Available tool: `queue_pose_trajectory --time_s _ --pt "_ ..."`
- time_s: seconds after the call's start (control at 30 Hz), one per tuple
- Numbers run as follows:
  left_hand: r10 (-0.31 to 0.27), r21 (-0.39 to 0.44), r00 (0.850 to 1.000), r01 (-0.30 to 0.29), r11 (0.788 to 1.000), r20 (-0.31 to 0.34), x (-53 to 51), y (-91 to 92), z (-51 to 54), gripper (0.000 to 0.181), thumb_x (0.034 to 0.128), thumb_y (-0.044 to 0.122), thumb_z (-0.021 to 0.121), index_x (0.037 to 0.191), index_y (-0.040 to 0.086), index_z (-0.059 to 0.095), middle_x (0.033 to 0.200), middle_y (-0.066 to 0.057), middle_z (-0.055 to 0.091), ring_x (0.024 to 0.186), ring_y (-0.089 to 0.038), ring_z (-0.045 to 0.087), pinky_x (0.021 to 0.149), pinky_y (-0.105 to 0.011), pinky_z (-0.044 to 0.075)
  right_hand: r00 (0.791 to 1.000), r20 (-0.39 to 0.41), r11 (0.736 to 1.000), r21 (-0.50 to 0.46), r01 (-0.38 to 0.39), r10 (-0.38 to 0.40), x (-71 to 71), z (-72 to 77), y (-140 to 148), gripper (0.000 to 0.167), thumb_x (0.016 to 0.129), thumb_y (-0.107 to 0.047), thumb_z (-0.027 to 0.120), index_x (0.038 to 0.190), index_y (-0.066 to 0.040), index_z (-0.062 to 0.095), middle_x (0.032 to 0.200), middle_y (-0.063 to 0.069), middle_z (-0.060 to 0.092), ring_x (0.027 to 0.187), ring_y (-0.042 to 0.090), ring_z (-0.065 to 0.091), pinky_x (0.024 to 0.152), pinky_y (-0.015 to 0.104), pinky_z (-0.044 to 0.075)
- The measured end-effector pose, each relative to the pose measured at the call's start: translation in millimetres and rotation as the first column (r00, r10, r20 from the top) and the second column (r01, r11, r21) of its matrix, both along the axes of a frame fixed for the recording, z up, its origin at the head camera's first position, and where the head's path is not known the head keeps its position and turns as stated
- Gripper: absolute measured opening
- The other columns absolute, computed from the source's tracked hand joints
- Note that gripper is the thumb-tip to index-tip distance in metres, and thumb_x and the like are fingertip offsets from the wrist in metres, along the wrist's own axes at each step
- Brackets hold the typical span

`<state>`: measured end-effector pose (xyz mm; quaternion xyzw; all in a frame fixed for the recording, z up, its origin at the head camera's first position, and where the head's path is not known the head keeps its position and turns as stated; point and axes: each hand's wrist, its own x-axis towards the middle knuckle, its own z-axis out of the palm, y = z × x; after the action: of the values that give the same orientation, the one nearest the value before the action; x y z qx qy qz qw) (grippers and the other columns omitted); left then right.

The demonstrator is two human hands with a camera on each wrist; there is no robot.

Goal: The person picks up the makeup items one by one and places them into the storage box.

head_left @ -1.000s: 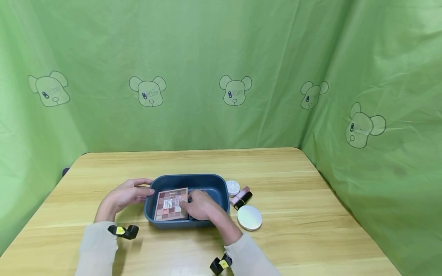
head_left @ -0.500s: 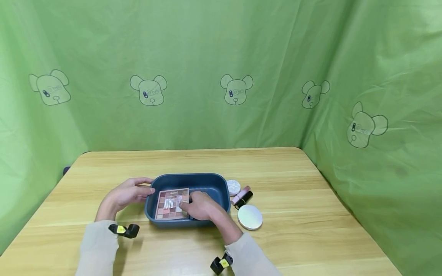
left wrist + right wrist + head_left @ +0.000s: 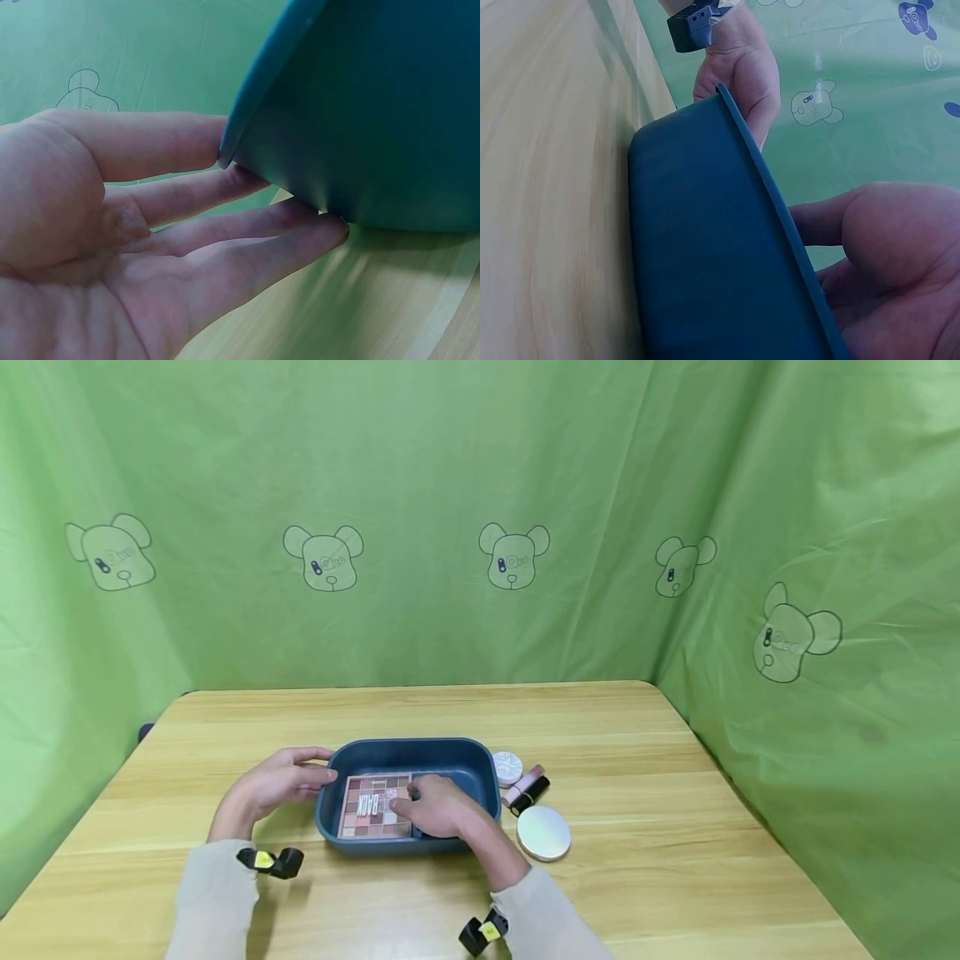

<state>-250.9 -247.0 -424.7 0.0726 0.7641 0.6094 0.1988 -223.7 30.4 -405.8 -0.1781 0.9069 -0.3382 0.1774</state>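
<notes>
Palette (image 3: 366, 817): 1, in 1 tray (image 3: 390, 848); 2 hands (image 3: 276, 782) (image 3: 441, 808).

We see a pink makeup palette (image 3: 371, 810) with little squares, lying in the left side of a dark blue tub (image 3: 397, 849) standing upright.

There's room to pass on the counter (image 3: 675, 827) along the far side of the blue tub (image 3: 397, 847). The left fingers (image 3: 311, 753) block its left rim, the right forearm (image 3: 498, 852) crosses its near rim, and a silver case (image 3: 543, 833), white case (image 3: 507, 768), pink tube (image 3: 522, 785) and black tube (image 3: 530, 795) crowd its right.
</notes>
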Motion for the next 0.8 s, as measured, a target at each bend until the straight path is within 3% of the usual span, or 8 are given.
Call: queue_pose_trajectory --time_s 0.3,0.4,0.5,0.57,0.8 --pt "-0.006 0.008 1.000 0.006 1.000 0.001 -0.1 1.0 0.7 0.062 0.0963 0.010 0.063 0.147 -0.015 0.037 0.134 -0.032 0.059 0.112 -0.030 0.069 0.100 -0.039 0.058 1.000 0.023 1.000 -0.008 0.003 -0.003 -0.8 0.9 3 0.046 0.101 -0.035 0.060 0.129 0.001 0.064 0.106 0.008 0.066 0.087 0.020 0.059 0.075 0.035 0.050" --pt "-0.006 0.007 1.000 0.006 1.000 0.003 0.2 0.8 0.5 0.062 0.0963 0.010 0.063 0.147 -0.015 0.037 0.134 -0.032 0.059 0.112 -0.030 0.069 0.101 -0.038 0.058 1.000 0.027 1.000 -0.010 0.001 0.000 -0.9 2.2 5 0.049 0.102 -0.036 0.059 0.134 0.001 0.061 0.120 0.012 0.067 0.100 0.023 0.062 0.088 0.040 0.055" --pt "-0.007 0.003 1.000 0.007 1.000 0.002 0.4 0.6 0.4 0.062 0.0964 0.010 0.063 0.147 -0.015 0.037 0.135 -0.032 0.059 0.113 -0.031 0.068 0.101 -0.039 0.058 1.000 0.019 1.000 -0.004 0.002 -0.002 -0.8 4.9 7 0.053 0.102 -0.036 0.058 0.140 0.001 0.057 0.139 0.015 0.061 0.122 0.027 0.058 0.108 0.049 0.050" --pt "-0.006 0.002 1.000 0.006 1.000 0.003 0.4 0.5 0.2 0.063 0.0964 0.011 0.064 0.147 -0.015 0.037 0.135 -0.032 0.059 0.114 -0.032 0.068 0.101 -0.039 0.057 1.000 0.018 1.000 -0.005 0.006 -0.006 -0.7 6.6 8 0.053 0.102 -0.036 0.058 0.141 0.001 0.056 0.142 0.016 0.060 0.126 0.027 0.057 0.111 0.051 0.048" --pt "-0.008 0.004 1.000 0.008 1.000 0.004 0.8 -0.2 0.2 0.063 0.0967 0.011 0.064 0.147 -0.015 0.036 0.135 -0.032 0.059 0.114 -0.031 0.068 0.102 -0.040 0.057 0.999 0.034 0.999 -0.043 -0.007 0.009 -1.6 10.5 15 0.052 0.104 -0.035 0.055 0.142 -0.001 0.055 0.141 0.017 0.060 0.119 0.027 0.060 0.103 0.048 0.052"
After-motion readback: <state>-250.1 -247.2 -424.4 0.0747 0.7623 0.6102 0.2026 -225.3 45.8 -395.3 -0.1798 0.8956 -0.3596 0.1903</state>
